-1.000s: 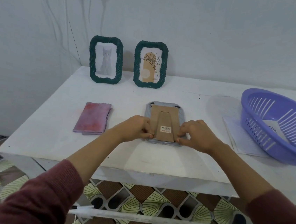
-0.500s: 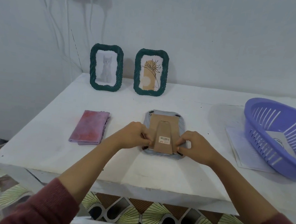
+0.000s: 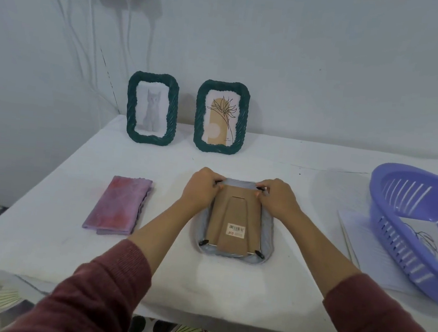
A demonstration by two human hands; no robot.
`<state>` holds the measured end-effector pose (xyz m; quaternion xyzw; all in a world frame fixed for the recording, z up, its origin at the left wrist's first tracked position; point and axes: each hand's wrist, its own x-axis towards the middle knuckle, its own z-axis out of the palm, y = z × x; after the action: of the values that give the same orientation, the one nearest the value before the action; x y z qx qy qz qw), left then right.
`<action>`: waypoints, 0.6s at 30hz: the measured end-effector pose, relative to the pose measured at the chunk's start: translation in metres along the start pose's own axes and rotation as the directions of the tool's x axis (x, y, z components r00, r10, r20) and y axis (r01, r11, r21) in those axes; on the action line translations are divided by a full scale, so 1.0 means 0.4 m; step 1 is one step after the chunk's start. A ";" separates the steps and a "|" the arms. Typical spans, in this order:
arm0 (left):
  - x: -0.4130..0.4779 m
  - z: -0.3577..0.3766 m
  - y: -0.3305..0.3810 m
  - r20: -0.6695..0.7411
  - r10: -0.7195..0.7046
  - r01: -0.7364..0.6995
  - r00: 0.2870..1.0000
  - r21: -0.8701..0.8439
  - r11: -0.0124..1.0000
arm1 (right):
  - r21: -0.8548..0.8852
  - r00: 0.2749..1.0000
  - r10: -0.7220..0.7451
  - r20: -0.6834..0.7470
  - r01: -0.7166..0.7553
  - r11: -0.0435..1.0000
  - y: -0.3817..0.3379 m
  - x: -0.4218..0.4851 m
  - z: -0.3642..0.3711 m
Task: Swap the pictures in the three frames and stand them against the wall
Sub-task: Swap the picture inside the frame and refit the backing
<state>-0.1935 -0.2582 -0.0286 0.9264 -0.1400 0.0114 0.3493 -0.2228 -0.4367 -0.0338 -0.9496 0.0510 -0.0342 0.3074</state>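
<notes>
A grey frame (image 3: 266,241) lies face down in the middle of the white table (image 3: 42,244), its brown cardboard back (image 3: 234,216) with a barcode sticker facing up. My left hand (image 3: 201,188) and my right hand (image 3: 276,199) rest at its far top corners, fingertips curled on the small black tabs there. Two green frames stand against the wall: one with a cat picture (image 3: 151,108), one with a flower drawing (image 3: 220,117).
A folded pink-purple cloth (image 3: 119,205) lies left of the grey frame. At the right a purple plastic basket (image 3: 389,183) holds a sheet with a line drawing (image 3: 429,239) and sits partly on white papers (image 3: 366,246). Cables hang down the wall at the back left.
Both hands have moved from the frame's near bottom corners up to its far top corners. The two bottom black tabs now show uncovered.
</notes>
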 end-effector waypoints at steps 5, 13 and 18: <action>0.013 0.005 -0.014 0.007 -0.024 0.024 1.000 -0.015 1.000 | 0.004 1.000 -0.009 0.008 0.009 1.000 0.008 0.016 0.000; 0.036 -0.007 -0.028 0.079 -0.055 0.060 0.995 -0.064 0.996 | 0.021 1.000 -0.005 -0.031 0.006 1.000 0.002 0.015 0.006; 0.039 -0.009 -0.027 0.100 -0.063 0.073 0.993 -0.102 0.992 | 0.024 0.999 0.006 -0.045 -0.005 1.000 -0.003 0.010 0.006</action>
<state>-0.1752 -0.2524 -0.0310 0.9103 -0.1254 -0.0528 0.3909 -0.2183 -0.4347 -0.0350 -0.9447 0.0602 -0.0555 0.3176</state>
